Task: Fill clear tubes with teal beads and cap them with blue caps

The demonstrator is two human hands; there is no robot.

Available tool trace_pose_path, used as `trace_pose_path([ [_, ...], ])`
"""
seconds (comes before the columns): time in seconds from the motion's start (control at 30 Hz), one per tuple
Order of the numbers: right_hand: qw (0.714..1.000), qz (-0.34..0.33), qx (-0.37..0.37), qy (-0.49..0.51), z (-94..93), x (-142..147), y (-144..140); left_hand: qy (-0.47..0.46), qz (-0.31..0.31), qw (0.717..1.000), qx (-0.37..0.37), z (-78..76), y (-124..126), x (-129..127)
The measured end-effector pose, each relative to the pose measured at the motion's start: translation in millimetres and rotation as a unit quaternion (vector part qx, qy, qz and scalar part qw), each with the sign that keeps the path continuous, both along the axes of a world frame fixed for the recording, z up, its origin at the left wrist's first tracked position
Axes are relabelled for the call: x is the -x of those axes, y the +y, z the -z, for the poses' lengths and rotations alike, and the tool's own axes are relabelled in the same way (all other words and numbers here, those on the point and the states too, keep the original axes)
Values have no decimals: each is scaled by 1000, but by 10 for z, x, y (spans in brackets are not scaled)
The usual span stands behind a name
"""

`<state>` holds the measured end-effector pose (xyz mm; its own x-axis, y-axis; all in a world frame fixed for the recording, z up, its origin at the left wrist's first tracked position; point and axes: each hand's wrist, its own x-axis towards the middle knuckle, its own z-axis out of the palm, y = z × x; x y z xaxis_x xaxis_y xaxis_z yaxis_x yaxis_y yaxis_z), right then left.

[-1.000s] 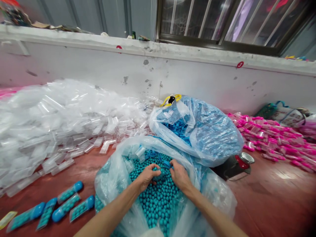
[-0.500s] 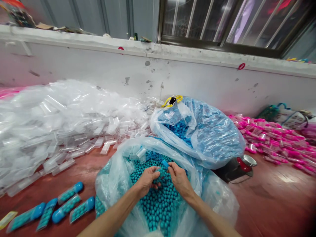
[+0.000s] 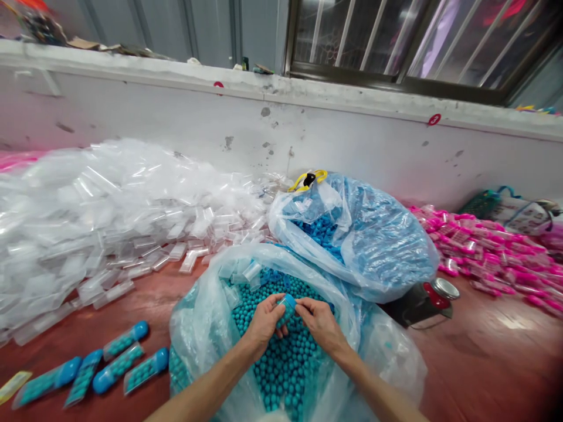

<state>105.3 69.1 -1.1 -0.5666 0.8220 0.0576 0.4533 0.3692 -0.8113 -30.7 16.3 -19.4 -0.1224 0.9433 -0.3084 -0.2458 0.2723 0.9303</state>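
My left hand (image 3: 264,321) is closed around a clear plastic tube (image 3: 285,318) with teal balls inside, held above the open bag. A blue cap (image 3: 288,302) sits at the tube's mouth; whether it is fully seated I cannot tell. Pinched fingers of my right hand (image 3: 320,321) grip the cap's right side. Below both hands, teal balls (image 3: 281,375) fill a translucent plastic bag (image 3: 200,310), with several clear tubes lying on them at the back left. Several capped tubes of teal balls (image 3: 132,368) lie on the red surface at the left.
A big heap of clear tubes (image 3: 132,205) covers the left back. Behind the ball bag stands a bag of blue caps (image 3: 387,234). To the right are a dark container with a metal lid (image 3: 444,287) and a pile of pink-capped tubes (image 3: 479,252). A white wall (image 3: 352,138) closes the back.
My right hand has brought the blue cap left and down onto the mouth of the tube in my left hand. The view has shifted slightly.
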Motion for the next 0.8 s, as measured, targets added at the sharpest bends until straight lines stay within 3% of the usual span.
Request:
trace_pose_path([
  [0.1,999,-38,-27,17,-11,-4,-1,-20,-28,999,7,-22,-17,-34],
  [0.3,994,-31,80,63,42,-2,26,-19,-22,1000,-6,-68,-32,-38],
  [0.5,992,-84,56,80,-20,-21,10,17,-59,998,-14,-61,-72,-63],
  [0.57,990,-99,71,72,-76,-67,15,15,-34,999,-3,-63,-105,-35],
  [0.67,970,-125,196,68,-124,-131,34,9,46,999,17,-45,-164,51],
  [0.73,950,-103,283,90,-110,-132,42,10,92,996,16,-20,-192,99],
  [0.8,946,-47,302,112,-76,-95,30,22,117,993,5,3,-200,110],
])
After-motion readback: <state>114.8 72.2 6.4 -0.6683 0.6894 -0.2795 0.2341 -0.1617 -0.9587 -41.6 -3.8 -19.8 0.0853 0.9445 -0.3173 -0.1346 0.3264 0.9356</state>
